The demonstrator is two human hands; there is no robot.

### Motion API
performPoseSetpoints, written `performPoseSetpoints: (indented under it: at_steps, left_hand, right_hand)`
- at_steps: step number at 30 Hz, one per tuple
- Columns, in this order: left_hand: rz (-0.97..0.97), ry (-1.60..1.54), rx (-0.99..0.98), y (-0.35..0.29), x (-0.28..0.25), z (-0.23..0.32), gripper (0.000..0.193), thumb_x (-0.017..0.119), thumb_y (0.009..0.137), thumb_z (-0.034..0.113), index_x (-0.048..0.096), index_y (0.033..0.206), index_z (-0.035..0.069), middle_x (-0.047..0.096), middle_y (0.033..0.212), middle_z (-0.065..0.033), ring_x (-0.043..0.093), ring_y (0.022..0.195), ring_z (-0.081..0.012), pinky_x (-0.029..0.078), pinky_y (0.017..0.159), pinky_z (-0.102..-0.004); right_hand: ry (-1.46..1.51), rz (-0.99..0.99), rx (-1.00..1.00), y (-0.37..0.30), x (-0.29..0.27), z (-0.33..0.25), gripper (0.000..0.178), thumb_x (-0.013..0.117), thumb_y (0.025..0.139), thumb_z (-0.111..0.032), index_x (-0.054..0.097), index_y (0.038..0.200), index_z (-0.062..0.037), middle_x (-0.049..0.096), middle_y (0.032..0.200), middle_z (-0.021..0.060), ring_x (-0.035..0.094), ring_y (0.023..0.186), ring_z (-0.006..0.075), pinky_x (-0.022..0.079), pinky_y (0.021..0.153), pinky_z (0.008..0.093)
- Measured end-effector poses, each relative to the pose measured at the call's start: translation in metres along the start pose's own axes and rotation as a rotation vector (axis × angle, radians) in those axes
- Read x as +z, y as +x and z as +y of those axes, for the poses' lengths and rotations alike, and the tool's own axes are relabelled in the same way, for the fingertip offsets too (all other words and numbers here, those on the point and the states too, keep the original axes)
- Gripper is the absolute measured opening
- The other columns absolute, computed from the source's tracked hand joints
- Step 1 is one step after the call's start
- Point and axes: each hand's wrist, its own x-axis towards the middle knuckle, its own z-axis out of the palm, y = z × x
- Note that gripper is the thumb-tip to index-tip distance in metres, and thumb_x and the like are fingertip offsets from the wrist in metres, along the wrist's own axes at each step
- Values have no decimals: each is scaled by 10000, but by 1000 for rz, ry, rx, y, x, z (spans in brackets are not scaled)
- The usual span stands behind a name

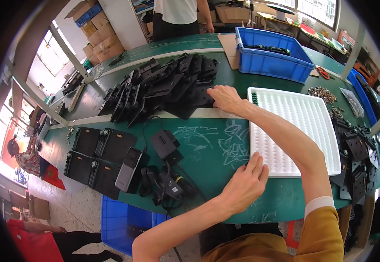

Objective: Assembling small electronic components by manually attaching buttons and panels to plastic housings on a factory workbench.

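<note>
My right hand (225, 98) stretches across the white tray to a pile of black bracket plates (166, 85). Its fingers are closed at the right edge of a flat black plate (201, 93) in that pile; the fingertips are partly hidden. My left hand (246, 180) lies with fingers extended at the lower left corner of the white tray (292, 173), touching its rim and gripping nothing. Rows of small pockets fill the tray, and a few small green parts (254, 99) stand at its top left corner.
Left of me lie several black plates (85, 168), a grey-and-black box-shaped device (129, 169), a black adapter (164, 144) and coiled cables (168, 185). A blue bin (275, 65) stands behind the tray. Small metal parts (322, 94) and more black brackets (357, 150) lie at right.
</note>
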Motion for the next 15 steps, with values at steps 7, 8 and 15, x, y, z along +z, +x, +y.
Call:
performPoseSetpoints:
  at_steps: [7, 8, 15]
  left_hand:
    - [-20, 12, -13, -3, 1, -1, 567, 633, 730, 34, 489, 1242, -163, 492, 1283, -376, 429, 1314, -477, 491, 985, -418]
    - [-15, 5, -13, -3, 0, -1, 571, 639, 725, 28, 487, 1240, -164, 491, 1281, -379, 427, 1314, -478, 492, 983, -417]
    - [-19, -17, -20, 0, -3, 1, 584, 655, 704, 3, 482, 1238, -162, 489, 1282, -382, 426, 1315, -478, 496, 971, -411]
  right_hand:
    - [-231, -190, -143, 16, 1, -11, 65, 676, 728, -34, 704, 781, -59, 700, 874, 169, 690, 887, 359, 555, 701, 437]
    - [-311, -216, -209, 15, 1, -13, 57, 688, 710, -31, 711, 750, -63, 704, 865, 161, 696, 891, 342, 561, 692, 421]
    - [-484, -17, -407, -3, -4, -7, 116, 738, 632, -31, 702, 735, -69, 693, 802, 110, 692, 826, 282, 563, 622, 368]
